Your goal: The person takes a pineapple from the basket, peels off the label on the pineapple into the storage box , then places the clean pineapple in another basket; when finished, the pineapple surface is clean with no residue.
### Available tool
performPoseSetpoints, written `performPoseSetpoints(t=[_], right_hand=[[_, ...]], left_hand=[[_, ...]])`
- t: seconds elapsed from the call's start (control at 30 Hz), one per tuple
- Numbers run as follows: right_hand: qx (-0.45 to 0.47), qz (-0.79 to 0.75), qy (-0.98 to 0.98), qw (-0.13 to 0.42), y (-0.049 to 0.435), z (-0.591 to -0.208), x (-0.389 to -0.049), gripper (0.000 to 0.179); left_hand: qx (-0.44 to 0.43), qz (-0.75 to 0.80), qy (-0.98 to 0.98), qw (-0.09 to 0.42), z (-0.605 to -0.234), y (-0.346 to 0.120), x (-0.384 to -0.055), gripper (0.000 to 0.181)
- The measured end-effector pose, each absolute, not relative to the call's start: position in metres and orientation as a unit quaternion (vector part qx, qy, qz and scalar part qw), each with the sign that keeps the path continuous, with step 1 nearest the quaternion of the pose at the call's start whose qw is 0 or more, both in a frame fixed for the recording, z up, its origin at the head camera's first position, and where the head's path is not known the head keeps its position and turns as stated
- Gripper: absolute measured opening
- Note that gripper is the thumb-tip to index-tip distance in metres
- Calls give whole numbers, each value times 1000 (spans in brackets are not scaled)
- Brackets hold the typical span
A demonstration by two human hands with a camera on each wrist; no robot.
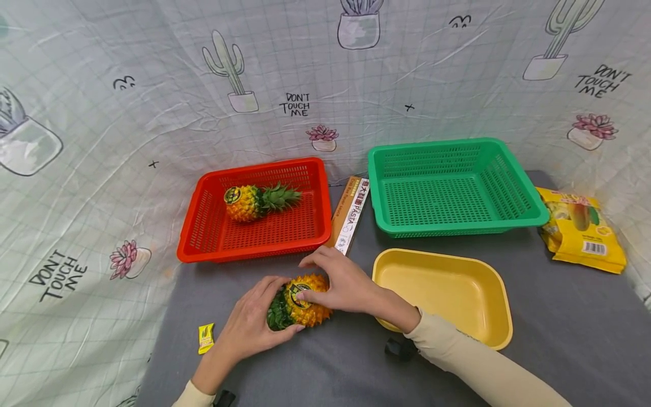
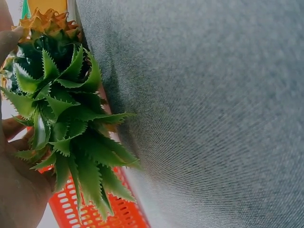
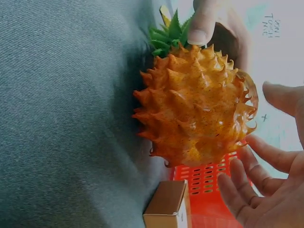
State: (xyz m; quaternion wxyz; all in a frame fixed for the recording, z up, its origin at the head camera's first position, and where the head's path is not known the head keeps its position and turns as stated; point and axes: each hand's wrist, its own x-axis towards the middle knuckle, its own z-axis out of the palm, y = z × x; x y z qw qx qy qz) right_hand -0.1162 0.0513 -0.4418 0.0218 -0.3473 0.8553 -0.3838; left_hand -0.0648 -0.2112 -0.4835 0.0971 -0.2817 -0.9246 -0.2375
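Note:
A small orange toy-like pineapple (image 1: 317, 314) with a round label lies on the grey cloth, in front of the red basket. My left hand (image 1: 249, 322) holds it near the base of its green crown (image 2: 66, 118), thumb on the near side and fingers on the far side. Around its other end, my right hand (image 1: 348, 282) is spread with the thumb over the label. The right wrist view shows the spiky bottom of the fruit (image 3: 194, 109), with the right thumb apart from it and the right fingertips close to its lower side.
Behind, a red basket (image 1: 254, 247) bears another pineapple (image 1: 244, 203). A pasta box (image 1: 351, 215) stands between it and a green basket (image 1: 432, 200). A yellow tub (image 1: 442, 288) sits at right, a yellow snack bag (image 1: 582, 232) farther right, a small yellow packet (image 1: 205, 338) at left.

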Motion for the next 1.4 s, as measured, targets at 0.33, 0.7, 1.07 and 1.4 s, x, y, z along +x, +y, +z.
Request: performPoseSetpoints(t=[0.33,0.7,1.07,1.4], right_hand=[[-349,-391,852,-15,44,-440,-119,16],[-340,-393,854,-14,42,-437,-118,12],[-332,-471,815,53,56,-427,-114,10],[-312,-478,817,80,89,-416,-120,9]], left_hand=[[-267,-243,-928,90,-487,-212,-64,83],[-262,-243,-930,88,-487,-211,-63,83],[-277,-247,-923,100,-489,-213,-64,84],[-264,-244,-928,95,-488,-213,-62,86]])
